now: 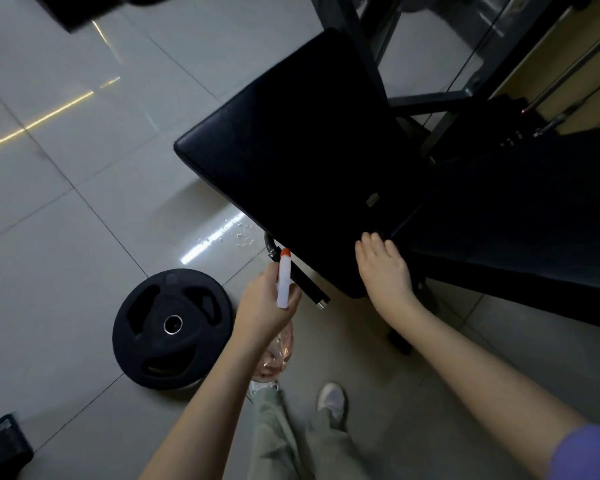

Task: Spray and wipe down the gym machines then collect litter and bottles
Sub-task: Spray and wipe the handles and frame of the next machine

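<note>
The black bench pad is recorded as the largest item, with a second pad adjoining it on the right. A weight plate lies flat on the tiled floor, left of the person. The right hand is laid on the bench pad's near corner with its fingers straight, and no cloth can be made out. The left hand is wrapped round the spray bottle, held just short of the pad's near edge. The sprayer's long axis runs away from the body, with the orange nozzle tip towards that edge. The pad surface lies ahead and to the right of the tip, so a lift and rightward swing is judged necessary before spraying.
</note>
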The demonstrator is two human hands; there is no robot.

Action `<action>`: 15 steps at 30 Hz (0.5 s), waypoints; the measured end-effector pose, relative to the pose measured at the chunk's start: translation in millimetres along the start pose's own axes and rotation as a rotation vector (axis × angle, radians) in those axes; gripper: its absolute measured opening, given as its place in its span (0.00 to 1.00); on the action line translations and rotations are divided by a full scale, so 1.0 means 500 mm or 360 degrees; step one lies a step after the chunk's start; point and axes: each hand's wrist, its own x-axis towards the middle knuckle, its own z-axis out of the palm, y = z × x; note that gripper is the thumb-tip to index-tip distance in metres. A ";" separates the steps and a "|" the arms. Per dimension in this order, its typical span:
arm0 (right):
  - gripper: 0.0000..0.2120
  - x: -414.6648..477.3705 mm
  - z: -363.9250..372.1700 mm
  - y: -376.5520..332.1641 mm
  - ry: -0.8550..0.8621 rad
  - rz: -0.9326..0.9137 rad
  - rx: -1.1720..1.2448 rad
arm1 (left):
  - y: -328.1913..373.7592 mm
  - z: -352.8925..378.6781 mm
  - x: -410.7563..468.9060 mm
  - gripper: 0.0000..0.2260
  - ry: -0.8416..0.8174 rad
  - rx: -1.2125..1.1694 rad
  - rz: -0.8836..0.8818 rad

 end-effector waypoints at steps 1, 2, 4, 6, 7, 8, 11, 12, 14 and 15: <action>0.33 -0.008 -0.009 0.007 0.0001 0.0011 0.0126 | 0.013 -0.007 -0.008 0.08 0.0021 0.0001 0.0003; 0.34 -0.015 -0.019 0.016 0.0017 0.0020 0.0283 | 0.026 -0.012 -0.016 0.06 0.0051 0.0001 0.0008; 0.33 -0.033 -0.035 0.032 0.0124 0.0029 0.0654 | 0.056 -0.024 -0.038 0.04 0.0111 -0.0026 -0.0004; 0.31 -0.055 -0.056 0.050 0.0280 0.0067 0.1043 | 0.087 -0.038 -0.063 0.06 0.0172 -0.0100 -0.0043; 0.30 -0.061 -0.064 0.054 0.0327 0.0141 0.1252 | 0.100 -0.044 -0.071 0.09 0.0184 -0.0131 -0.0060; 0.29 -0.072 -0.079 0.063 0.0347 0.0211 0.1487 | 0.117 -0.054 -0.083 0.11 0.0212 -0.0159 -0.0079; 0.26 -0.095 -0.130 0.086 0.0153 0.0466 0.2382 | 0.161 -0.079 -0.110 0.07 0.0274 -0.0225 -0.0100; 0.25 -0.100 -0.144 0.094 0.0079 0.0523 0.2625 | 0.175 -0.089 -0.118 0.04 0.0300 -0.0228 -0.0104; 0.24 -0.108 -0.175 0.109 -0.0058 0.0586 0.2935 | 0.203 -0.116 -0.128 0.03 0.0354 -0.0245 -0.0109; 0.25 -0.109 -0.186 0.113 -0.0118 0.0621 0.3062 | 0.213 -0.128 -0.129 0.04 0.0363 -0.0252 -0.0112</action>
